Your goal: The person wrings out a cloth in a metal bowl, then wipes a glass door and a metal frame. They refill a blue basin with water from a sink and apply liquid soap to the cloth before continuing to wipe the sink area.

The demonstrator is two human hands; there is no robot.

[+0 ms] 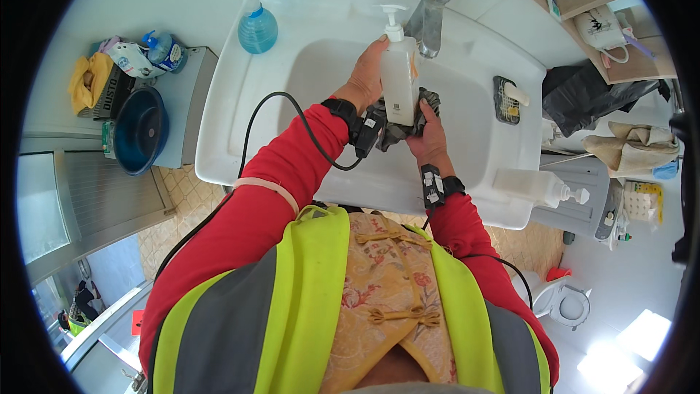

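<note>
Over the basin of a white sink (233, 113), a white pump bottle (398, 80) is held upright between my hands. My left hand (364, 76) wraps its left side near the shoulder, just under the pump head. A dark grey, crumpled cloth (397, 133) is bunched around the bottle's base. My right hand (430, 138) presses that cloth against the lower right of the bottle, its fingers closed on the fabric. Part of the cloth is hidden behind my left wrist and the device strapped there.
A grey faucet (432, 18) rises right behind the bottle. A blue spray bottle (257, 29) stands at the sink's back left corner. On the right are a soap dish (506, 101) and a pump bottle lying down (532, 187). A dark blue basin (141, 131) sits further left.
</note>
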